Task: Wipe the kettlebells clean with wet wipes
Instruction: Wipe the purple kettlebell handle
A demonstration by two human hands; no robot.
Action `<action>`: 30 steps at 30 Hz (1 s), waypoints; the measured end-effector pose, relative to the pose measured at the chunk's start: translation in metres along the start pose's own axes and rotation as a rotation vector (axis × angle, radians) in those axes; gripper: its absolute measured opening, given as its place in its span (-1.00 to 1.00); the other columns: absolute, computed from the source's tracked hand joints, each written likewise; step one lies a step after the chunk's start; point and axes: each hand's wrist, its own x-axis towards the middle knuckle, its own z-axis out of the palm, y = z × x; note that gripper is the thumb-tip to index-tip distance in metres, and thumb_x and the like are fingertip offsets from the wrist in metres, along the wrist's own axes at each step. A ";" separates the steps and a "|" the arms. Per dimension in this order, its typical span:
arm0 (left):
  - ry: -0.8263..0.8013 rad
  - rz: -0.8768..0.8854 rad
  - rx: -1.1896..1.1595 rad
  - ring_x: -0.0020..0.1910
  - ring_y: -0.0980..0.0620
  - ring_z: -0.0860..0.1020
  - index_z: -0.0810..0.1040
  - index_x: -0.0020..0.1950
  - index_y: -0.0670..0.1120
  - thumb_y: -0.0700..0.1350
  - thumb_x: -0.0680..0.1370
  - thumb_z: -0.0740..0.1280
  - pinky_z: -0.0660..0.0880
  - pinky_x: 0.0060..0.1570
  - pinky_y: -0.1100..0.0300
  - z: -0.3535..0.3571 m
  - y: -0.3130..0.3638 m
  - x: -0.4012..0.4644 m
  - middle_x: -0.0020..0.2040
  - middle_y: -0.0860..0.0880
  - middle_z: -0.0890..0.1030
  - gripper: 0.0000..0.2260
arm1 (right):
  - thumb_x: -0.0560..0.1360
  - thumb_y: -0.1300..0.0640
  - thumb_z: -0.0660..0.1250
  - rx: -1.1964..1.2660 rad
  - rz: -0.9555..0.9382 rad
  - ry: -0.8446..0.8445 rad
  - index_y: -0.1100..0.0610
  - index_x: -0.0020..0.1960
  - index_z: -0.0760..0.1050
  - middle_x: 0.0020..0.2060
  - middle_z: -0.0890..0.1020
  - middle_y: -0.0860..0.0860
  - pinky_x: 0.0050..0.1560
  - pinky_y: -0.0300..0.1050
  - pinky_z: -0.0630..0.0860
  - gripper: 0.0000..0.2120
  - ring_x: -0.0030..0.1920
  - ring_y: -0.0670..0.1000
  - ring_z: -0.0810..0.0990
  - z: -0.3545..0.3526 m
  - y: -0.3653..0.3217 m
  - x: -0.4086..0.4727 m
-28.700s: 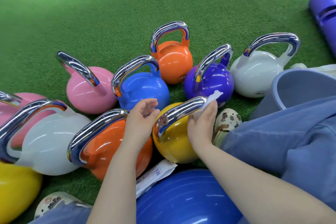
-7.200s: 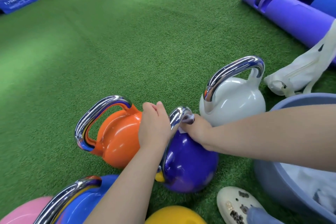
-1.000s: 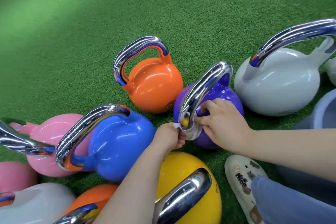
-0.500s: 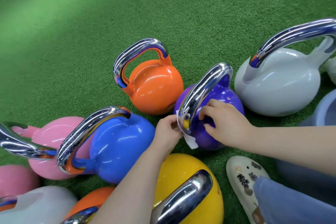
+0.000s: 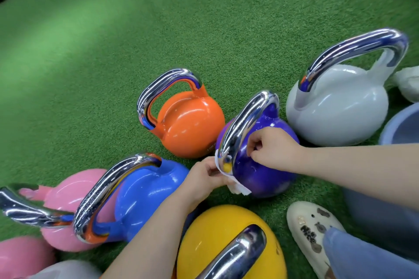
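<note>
Pink kettlebell (image 5: 68,197) far left on the green turf (image 5: 158,29), chrome handle tipped left. Just beside it, blue kettlebell (image 5: 147,197), glossy, chrome handle (image 5: 108,190) arching toward me, orange-blue band at its base. Behind, orange kettlebell (image 5: 192,127) upright and shiny. Yellow kettlebell (image 5: 217,240) nearest me, only part of its handle in view. My left hand (image 5: 201,179) pinches the white wet wipe (image 5: 235,186), which wraps round the lower near end of the purple kettlebell's handle (image 5: 244,124) and hangs crumpled below. Purple kettlebell (image 5: 260,174) sits mid-frame between orange and grey, glossy, chrome handle with a yellow band at its foot. My right hand (image 5: 272,147) is curled against its body just beside the handle; can't tell if it grips anything. Grey kettlebell (image 5: 335,106) right, largest. Cream clog (image 5: 310,231) bottom right, grey-blue tub (image 5: 399,129) at the edge.
</note>
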 end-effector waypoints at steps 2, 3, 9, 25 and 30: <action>-0.028 0.019 0.099 -0.01 0.14 0.57 0.64 -0.11 -0.26 -0.28 0.40 0.45 0.48 -0.05 0.35 -0.005 0.004 0.002 0.10 -0.10 0.54 -0.90 | 0.39 0.25 0.26 0.027 0.009 -0.017 0.17 -0.21 0.61 -0.46 0.49 -0.12 -0.23 -0.26 0.40 -0.85 -0.33 -0.12 0.44 -0.002 0.002 0.003; -0.037 0.019 0.132 -0.03 0.19 0.56 0.64 -0.11 -0.24 -0.26 0.41 0.45 0.47 -0.06 0.37 -0.006 0.004 0.002 0.09 -0.09 0.53 -0.91 | 0.39 0.25 0.27 0.042 0.008 -0.022 0.18 -0.21 0.62 -0.46 0.49 -0.12 -0.26 -0.31 0.37 -0.86 -0.35 -0.14 0.43 -0.003 0.003 0.004; -0.044 0.017 0.097 0.13 0.22 0.51 0.60 -0.06 -0.11 -0.24 0.51 0.34 0.43 -0.01 0.44 -0.005 -0.005 0.000 0.21 -0.04 0.53 -0.93 | 0.37 0.37 0.26 0.159 -0.020 -0.197 0.04 -0.31 0.56 -0.59 0.49 -0.25 -0.37 -0.41 0.31 -0.74 -0.48 -0.26 0.42 -0.018 0.007 0.003; -0.040 0.166 0.298 -0.52 0.22 0.33 0.41 -0.26 -0.07 0.01 0.60 0.16 0.28 -0.50 0.46 0.016 0.103 0.028 -0.39 0.03 0.43 -0.73 | 0.40 0.32 0.40 0.256 -0.085 -0.515 -0.04 -0.26 0.55 -0.47 0.46 -0.08 -0.32 -0.38 0.33 -0.74 -0.46 -0.18 0.39 -0.042 0.017 0.015; -0.084 0.072 0.614 -0.46 0.13 0.33 0.30 -0.36 -0.04 0.07 0.60 0.14 0.25 -0.49 0.31 0.025 0.131 0.066 -0.44 0.05 0.37 -0.64 | 0.45 0.34 0.36 -0.013 0.018 -0.856 0.11 0.02 0.57 -0.36 0.56 -0.10 -0.24 -0.39 0.40 -0.79 -0.32 -0.18 0.50 -0.096 0.022 0.026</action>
